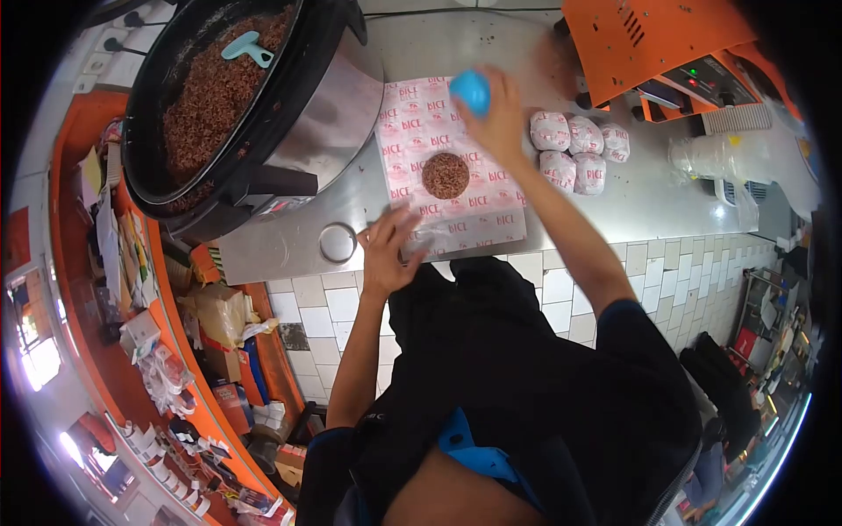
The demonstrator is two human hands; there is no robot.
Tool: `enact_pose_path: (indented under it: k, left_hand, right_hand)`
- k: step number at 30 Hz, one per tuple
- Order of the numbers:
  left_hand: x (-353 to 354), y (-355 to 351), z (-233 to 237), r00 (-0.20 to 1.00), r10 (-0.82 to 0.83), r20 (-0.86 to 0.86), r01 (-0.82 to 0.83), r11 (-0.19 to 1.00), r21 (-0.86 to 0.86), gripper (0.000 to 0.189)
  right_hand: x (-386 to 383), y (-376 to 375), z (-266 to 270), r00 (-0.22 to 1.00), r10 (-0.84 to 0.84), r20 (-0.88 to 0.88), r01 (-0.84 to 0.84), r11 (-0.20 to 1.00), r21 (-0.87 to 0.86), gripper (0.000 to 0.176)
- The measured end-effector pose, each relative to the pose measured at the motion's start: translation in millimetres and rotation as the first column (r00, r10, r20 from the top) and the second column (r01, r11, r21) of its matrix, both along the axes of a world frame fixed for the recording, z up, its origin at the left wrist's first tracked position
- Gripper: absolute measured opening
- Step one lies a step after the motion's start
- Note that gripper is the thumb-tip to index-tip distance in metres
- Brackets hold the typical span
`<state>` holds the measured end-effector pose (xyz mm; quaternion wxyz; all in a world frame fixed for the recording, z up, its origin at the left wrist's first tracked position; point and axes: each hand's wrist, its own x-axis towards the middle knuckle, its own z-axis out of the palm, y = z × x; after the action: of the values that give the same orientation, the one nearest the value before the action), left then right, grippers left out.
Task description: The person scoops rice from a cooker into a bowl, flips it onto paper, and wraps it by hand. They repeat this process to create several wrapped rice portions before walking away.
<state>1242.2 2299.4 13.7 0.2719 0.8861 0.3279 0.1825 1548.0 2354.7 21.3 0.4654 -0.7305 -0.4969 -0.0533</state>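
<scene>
My right hand [500, 114] is closed around a glossy blue round thing [470, 91], held over the top right of a stack of printed wrapping paper [403, 145]. Whether the blue thing is a ball or a small bowl I cannot tell. A flat round patty of brown rice [445, 175] lies on the paper, below that hand. My left hand [388, 248] rests by the paper's lower left corner, fingers spread, holding nothing. Just left of it, a metal ring [338, 243] sits on the steel counter [263, 250].
A big cooker [338, 131] of brown rice [206, 114] stands at left, a pale blue rice paddle [248, 49] in it. Several wrapped rice parcels [586, 136] sit right of the paper. Beyond them are an orange machine [649, 44] and stacked plastic cups [719, 159].
</scene>
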Motion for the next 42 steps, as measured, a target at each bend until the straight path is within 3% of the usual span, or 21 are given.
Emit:
enact_pose_path:
  k: [4, 6, 9, 11, 12, 14, 18, 20, 22, 24, 26, 27, 28, 30, 31, 32, 33, 34, 36, 40, 42]
  left_hand:
    - [-13, -8, -16, 0.990, -0.143, -0.013, 0.143, 0.988, 0.055, 0.028]
    - [-16, -1, -33, 0.992, -0.122, 0.040, 0.118, 0.988, 0.096, 0.020]
    - [-5, 3, -26, 0.994, -0.048, 0.102, 0.047, 0.999, 0.011, 0.016]
    - [-10, 5, -29, 0.987, -0.072, 0.142, 0.077, 0.997, -0.028, 0.015]
    - [-10, 9, -33, 0.979, -0.091, 0.180, 0.102, 0.993, -0.051, 0.013]
    - [-11, 13, -37, 0.987, -0.087, 0.136, 0.093, 0.995, -0.039, 0.012]
    - [15, 8, -12, 0.888, 0.176, 0.426, -0.017, 0.936, -0.352, 0.009]
    - [23, 6, -5, 0.781, 0.328, 0.532, -0.006, 0.855, -0.518, 0.008]
    - [18, 25, -5, 0.964, 0.128, 0.232, -0.021, 0.910, -0.413, 0.008]
    - [6, 29, -24, 0.962, 0.213, 0.170, -0.116, 0.885, -0.451, 0.013]
    - [3, 25, -18, 0.921, 0.357, 0.157, -0.214, 0.800, -0.561, 0.014]
    - [8, 26, -21, 0.920, 0.359, 0.156, -0.215, 0.796, -0.566, 0.014]
    - [14, 27, -27, 0.924, 0.372, 0.094, -0.288, 0.834, -0.470, 0.017]
    - [26, 37, -33, 0.913, 0.408, -0.011, -0.400, 0.888, -0.227, 0.029]
    - [33, 39, -19, 0.831, 0.450, -0.328, -0.522, 0.835, -0.176, 0.025]
    - [40, 37, -9, 0.829, 0.457, -0.321, -0.526, 0.833, -0.171, 0.025]
    - [45, 29, -2, 0.934, 0.357, -0.023, -0.350, 0.924, 0.151, 0.023]
    - [50, 23, 1, 0.969, 0.125, 0.213, -0.218, 0.840, 0.496, 0.023]
    - [58, 18, -8, 0.989, 0.020, 0.145, -0.080, 0.905, 0.418, 0.025]
    - [70, 26, -11, 0.985, -0.067, 0.158, 0.043, 0.988, 0.146, 0.030]
    - [76, 28, -11, 0.986, -0.039, 0.164, 0.043, 0.999, -0.021, 0.033]
  right_hand:
    - [53, 61, -39, 0.999, -0.019, 0.028, 0.022, 0.992, -0.120, 0.061]
    - [49, 54, -39, 0.918, -0.083, 0.387, 0.177, 0.961, -0.213, 0.063]
    - [23, -63, -12, 0.922, 0.294, -0.254, -0.344, 0.920, -0.185, 0.065]
    - [8, -164, -12, 0.833, 0.536, -0.141, -0.554, 0.800, -0.230, 0.073]
    - [-5, -193, -2, 0.813, 0.545, -0.203, -0.565, 0.657, -0.498, 0.081]
    - [-16, -213, -10, 0.835, 0.528, -0.153, -0.527, 0.689, -0.498, 0.062]
    - [-19, -201, -34, 0.912, 0.398, -0.095, -0.408, 0.864, -0.296, 0.008]
    - [-21, -184, -32, 0.812, 0.129, -0.569, -0.258, 0.954, -0.151, 0.008]
    - [-10, -176, -29, 0.816, 0.115, -0.566, -0.288, 0.931, -0.226, 0.012]
    - [-6, -174, -41, 0.594, 0.117, -0.796, -0.343, 0.932, -0.119, 0.014]
    - [-6, -164, -42, 0.615, 0.097, -0.782, -0.337, 0.930, -0.150, 0.022]
    - [-7, -151, -41, 0.833, 0.124, -0.540, -0.292, 0.926, -0.238, 0.027]
    - [-7, -144, -44, 0.957, 0.154, -0.247, -0.229, 0.922, -0.312, 0.033]
    - [-3, -133, -47, 0.946, 0.139, -0.292, -0.259, 0.867, -0.425, 0.036]
    - [-2, -128, -43, 0.992, 0.070, -0.109, -0.122, 0.790, -0.601, 0.035]
    - [0, -123, -40, 0.996, 0.030, 0.090, 0.045, 0.680, -0.732, 0.034]
    - [-4, -112, -7, 0.992, -0.044, 0.118, 0.121, 0.568, -0.814, 0.029]
    - [-6, -101, -5, 0.992, -0.041, 0.119, 0.121, 0.568, -0.814, 0.029]
    - [2, -70, -8, 0.973, 0.178, 0.146, -0.114, 0.923, -0.368, 0.026]
    - [-5, -18, -35, 0.854, 0.422, 0.304, -0.314, 0.884, -0.346, 0.036]
    - [-3, -12, -33, 0.876, 0.414, -0.248, -0.480, 0.695, -0.535, 0.037]
